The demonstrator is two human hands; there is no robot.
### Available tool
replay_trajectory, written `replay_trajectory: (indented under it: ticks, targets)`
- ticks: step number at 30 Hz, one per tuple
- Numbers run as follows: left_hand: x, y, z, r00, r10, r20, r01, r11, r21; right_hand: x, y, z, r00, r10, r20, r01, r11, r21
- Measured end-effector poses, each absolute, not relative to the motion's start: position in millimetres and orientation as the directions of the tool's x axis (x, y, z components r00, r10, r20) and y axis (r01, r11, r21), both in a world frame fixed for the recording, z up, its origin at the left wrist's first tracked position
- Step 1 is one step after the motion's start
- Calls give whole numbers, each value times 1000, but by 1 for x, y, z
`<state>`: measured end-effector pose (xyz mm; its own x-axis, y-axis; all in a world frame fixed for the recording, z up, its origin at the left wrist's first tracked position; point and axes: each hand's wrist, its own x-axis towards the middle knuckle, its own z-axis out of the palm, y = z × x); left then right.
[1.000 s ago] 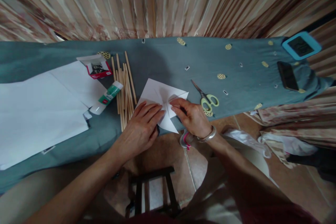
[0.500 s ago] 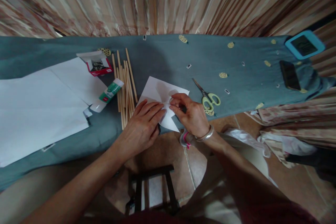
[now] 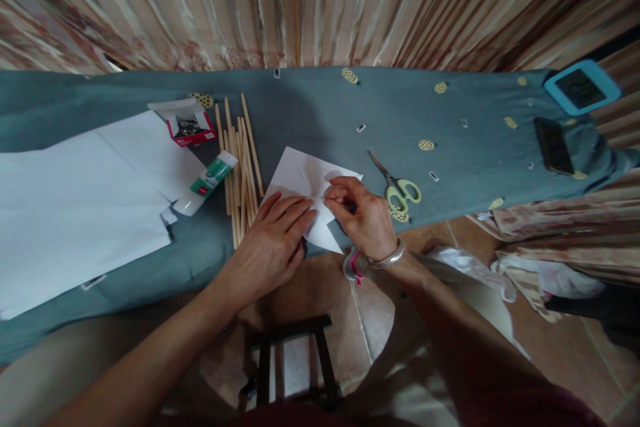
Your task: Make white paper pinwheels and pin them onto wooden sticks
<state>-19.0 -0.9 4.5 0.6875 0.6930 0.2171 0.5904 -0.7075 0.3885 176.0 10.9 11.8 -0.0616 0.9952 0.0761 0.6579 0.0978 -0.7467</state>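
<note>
A white square of paper (image 3: 293, 170) lies near the table's front edge, with a cut in its lower right side and a part bent in toward the middle. My left hand (image 3: 273, 233) rests on its lower left, fingers stretched out and lying flat, tips near the paper's centre. On the other side my right hand (image 3: 365, 213) is closed, thumb and fingertips pinching the paper close to those tips. Whether anything small sits in the pinch is hidden. To the right of this hand lies a pair of scissors (image 3: 399, 192) with light green handles.
Left of the paper are several wooden sticks (image 3: 243, 167), a green-and-white glue stick (image 3: 206, 182), an open red box (image 3: 193, 130) with small metal pieces, and large white sheets (image 3: 75, 207). A phone (image 3: 553, 145) and a blue-framed device (image 3: 583, 87) lie far right. Below stands a dark stool (image 3: 293, 330).
Almost nothing differs: both hands keep their places on the paper. The whole view has shifted very slightly.
</note>
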Motion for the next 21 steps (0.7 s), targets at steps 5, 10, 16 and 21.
replay_trajectory:
  ticks: [5,10,16,21]
  targets:
    - [-19,-1,4,687,694,215,591,-707,388,175,11,12,-46,997,68,657,82,-750]
    - [-18,-2,5,682,705,197,596,-691,410,174,11,12,-51,996,75,676,90,-732]
    - [-15,-2,6,689,698,197,577,-692,432,174,12,12,-48,996,75,688,87,-721]
    - [-14,-1,5,694,699,173,580,-685,441,174,12,12,-48,997,55,702,73,-708]
